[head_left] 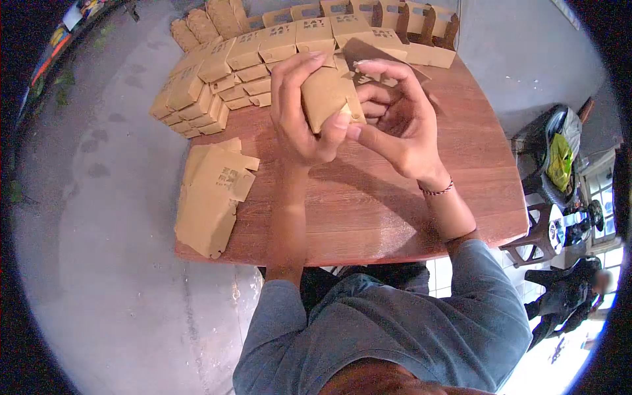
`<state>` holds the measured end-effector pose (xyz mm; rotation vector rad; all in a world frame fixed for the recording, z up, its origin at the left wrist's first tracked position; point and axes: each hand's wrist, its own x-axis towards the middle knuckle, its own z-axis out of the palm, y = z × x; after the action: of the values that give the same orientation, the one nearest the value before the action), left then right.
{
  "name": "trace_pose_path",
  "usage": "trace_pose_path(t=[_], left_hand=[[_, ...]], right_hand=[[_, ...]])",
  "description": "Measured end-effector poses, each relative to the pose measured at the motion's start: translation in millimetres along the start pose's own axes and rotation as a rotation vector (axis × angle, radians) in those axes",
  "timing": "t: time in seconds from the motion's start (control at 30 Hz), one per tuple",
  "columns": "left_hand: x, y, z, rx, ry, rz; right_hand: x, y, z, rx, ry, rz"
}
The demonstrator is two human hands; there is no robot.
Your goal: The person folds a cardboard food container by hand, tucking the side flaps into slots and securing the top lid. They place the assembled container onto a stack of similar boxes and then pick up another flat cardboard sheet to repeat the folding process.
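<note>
L hand [297, 128] cups card box [325, 95] btwn fingers & thumb, above table [355, 204]; R hand [409, 141]: thumb at near corner, fingers loosely curled, apart. Best: light press, even L grip; card prob. creases.

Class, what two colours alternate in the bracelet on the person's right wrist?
The bracelet alternates dark and whitish; the head view shows it.

tan boxes [245, 58], dark lettering [313, 24]
</note>
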<state>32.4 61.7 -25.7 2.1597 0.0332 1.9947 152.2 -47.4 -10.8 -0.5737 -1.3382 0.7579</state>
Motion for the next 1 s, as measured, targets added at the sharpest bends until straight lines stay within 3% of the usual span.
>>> trace_pose_path(t=[0.3, 0.43, 0.73, 1.0], left_hand=[[-6, 5, 2, 0.246, 0.173, 0.13], [-7, 4, -4, 0.311, 0.145, 0.165], [-10, 6, -4, 0.333, 0.075, 0.172], [-11, 17, 2, 0.312, 0.082, 0.078]], right_hand=[[-7, -3, 8, -0.043, 0.02, 0.146], [-7, -6, 7, -0.132, 0.043, 0.237], [-9, -8, 14, -0.235, 0.078, 0.12], [-10, -16, 12, -0.338, 0.12, 0.171]])
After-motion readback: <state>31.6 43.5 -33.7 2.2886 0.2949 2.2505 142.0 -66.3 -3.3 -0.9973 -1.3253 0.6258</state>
